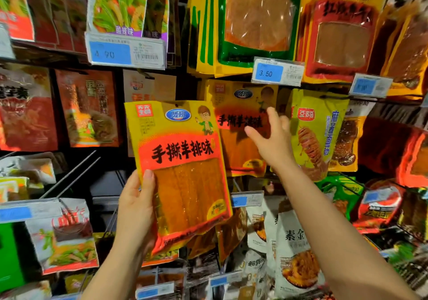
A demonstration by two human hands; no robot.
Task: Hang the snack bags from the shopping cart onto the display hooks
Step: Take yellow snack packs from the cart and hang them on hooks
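My left hand (136, 211) grips a yellow-and-red snack bag (183, 167) by its lower left edge, thumb on the front, and holds it upright before the display. My right hand (272, 137) reaches forward with straight, spread fingers toward matching yellow-and-red bags (240, 119) hanging on a hook behind. I cannot tell if its fingertips touch those bags. The hook itself is hidden behind the packets. The shopping cart is out of view.
Hanging snack packets fill the rack: green-and-yellow bags (252, 22) above with a 3.50 price tag (276, 72), a yellow skewer bag (317, 133) right, dark red bags (88, 107) left. Two bare metal hooks (74, 174) jut out at lower left. White bags (294, 253) hang below.
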